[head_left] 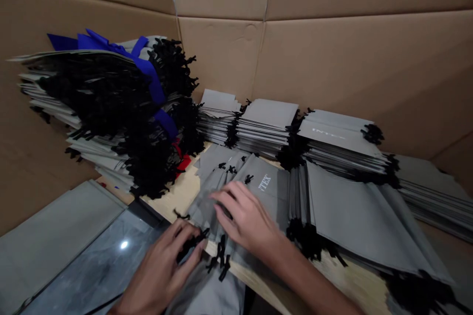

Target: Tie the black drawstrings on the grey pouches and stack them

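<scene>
My left hand is at the lower middle, its fingers curled round the black cord end of a grey pouch. My right hand rests over the same grey pouches, fingers bent and apart, slightly blurred; nothing shows in its grasp. Beneath and beside it lies a grey pouch with white lettering. Black knotted cords hang over the wooden edge between my hands. Another grey pouch lies below that edge.
Several stacks of grey pouches stand along the cardboard wall. A fanned pile leans at the right. Tall bundles with black cords and a blue band stand at the left, above a shiny grey surface.
</scene>
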Action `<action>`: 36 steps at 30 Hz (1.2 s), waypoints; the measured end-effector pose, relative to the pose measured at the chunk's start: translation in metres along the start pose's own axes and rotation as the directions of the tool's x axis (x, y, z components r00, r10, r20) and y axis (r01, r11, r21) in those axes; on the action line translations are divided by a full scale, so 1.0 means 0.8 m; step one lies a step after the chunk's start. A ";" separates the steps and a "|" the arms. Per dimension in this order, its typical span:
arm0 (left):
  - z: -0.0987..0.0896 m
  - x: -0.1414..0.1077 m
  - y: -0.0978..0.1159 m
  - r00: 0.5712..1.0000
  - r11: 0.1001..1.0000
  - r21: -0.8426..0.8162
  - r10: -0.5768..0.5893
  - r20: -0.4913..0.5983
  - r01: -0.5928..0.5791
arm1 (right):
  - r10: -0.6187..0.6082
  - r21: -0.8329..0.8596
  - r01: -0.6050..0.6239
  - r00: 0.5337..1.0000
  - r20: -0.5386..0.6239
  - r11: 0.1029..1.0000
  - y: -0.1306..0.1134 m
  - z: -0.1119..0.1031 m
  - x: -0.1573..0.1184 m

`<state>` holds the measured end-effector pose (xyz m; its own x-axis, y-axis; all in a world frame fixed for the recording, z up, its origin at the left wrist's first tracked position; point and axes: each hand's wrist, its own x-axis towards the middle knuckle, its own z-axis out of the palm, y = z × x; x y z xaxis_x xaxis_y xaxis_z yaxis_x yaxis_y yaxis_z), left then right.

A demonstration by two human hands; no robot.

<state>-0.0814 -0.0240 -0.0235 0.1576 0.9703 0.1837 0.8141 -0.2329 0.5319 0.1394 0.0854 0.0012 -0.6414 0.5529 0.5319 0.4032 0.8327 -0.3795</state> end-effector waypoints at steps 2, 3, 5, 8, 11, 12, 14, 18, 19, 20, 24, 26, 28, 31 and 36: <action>-0.006 0.006 0.000 0.998 0.997 -0.063 -0.036 0.051 0.039 | 0.040 -0.029 -0.040 0.999 -0.001 0.999 -0.012 -0.011 -0.009; -0.009 0.009 0.000 0.997 0.996 -0.076 -0.049 0.067 0.054 | 0.066 -0.034 -0.065 0.998 0.023 0.997 -0.020 -0.016 -0.015; -0.013 0.013 -0.003 0.996 0.995 -0.077 -0.065 0.055 0.069 | 0.125 -0.028 -0.123 0.987 0.105 0.992 -0.037 -0.021 -0.026; -0.011 0.014 -0.011 0.999 0.996 -0.084 -0.038 -0.025 0.036 | 0.156 -0.030 -0.153 0.973 0.172 0.988 -0.060 -0.014 -0.040; -0.007 0.011 -0.020 0.998 0.994 -0.104 0.029 -0.062 -0.035 | 0.219 -0.022 -0.219 0.963 0.155 0.976 -0.072 0.008 -0.050; -0.006 0.010 -0.022 0.996 0.992 -0.097 0.070 -0.062 -0.076 | 0.246 -0.015 -0.247 0.960 0.136 0.969 -0.073 0.017 -0.053; -0.008 0.007 -0.026 0.986 0.985 -0.052 0.163 -0.038 -0.165 | 0.297 0.000 -0.298 0.951 0.085 0.954 -0.073 0.035 -0.058; -0.016 0.005 -0.025 0.976 0.973 0.089 0.210 0.050 -0.214 | 0.359 0.066 -0.359 0.933 0.016 0.931 -0.070 0.055 -0.067; -0.018 0.005 -0.024 0.977 0.971 0.118 0.201 0.070 -0.209 | 0.366 0.088 -0.366 0.930 0.008 0.927 -0.069 0.057 -0.069; -0.020 0.006 -0.023 0.977 0.968 0.141 0.196 0.089 -0.207 | 0.372 0.108 -0.370 0.928 0.002 0.923 -0.068 0.058 -0.070; -0.027 0.012 -0.019 0.971 0.955 0.200 0.194 0.139 -0.219 | 0.391 0.173 -0.383 0.920 -0.018 0.908 -0.066 0.059 -0.072; -0.029 0.015 -0.016 0.973 0.949 0.234 0.181 0.145 -0.211 | 0.402 0.201 -0.389 0.915 -0.026 0.899 -0.065 0.061 -0.073; -0.031 0.018 -0.011 0.976 0.944 0.271 0.150 0.159 -0.189 | 0.411 0.220 -0.394 0.911 -0.033 0.892 -0.065 0.062 -0.074; -0.031 0.022 0.003 0.978 0.933 0.325 0.100 0.181 -0.155 | 0.415 0.240 -0.393 0.909 -0.046 0.888 -0.065 0.063 -0.075; -0.028 0.028 0.026 0.967 0.929 0.367 -0.055 0.247 -0.041 | 0.420 0.271 -0.382 0.902 -0.099 0.884 -0.068 0.062 -0.075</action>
<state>-0.0738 -0.0082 0.0105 0.2457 0.9677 -0.0561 0.9554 -0.2320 0.1829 0.1237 0.0052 -0.0477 -0.3444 0.8516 0.3951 0.4247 0.5167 -0.7434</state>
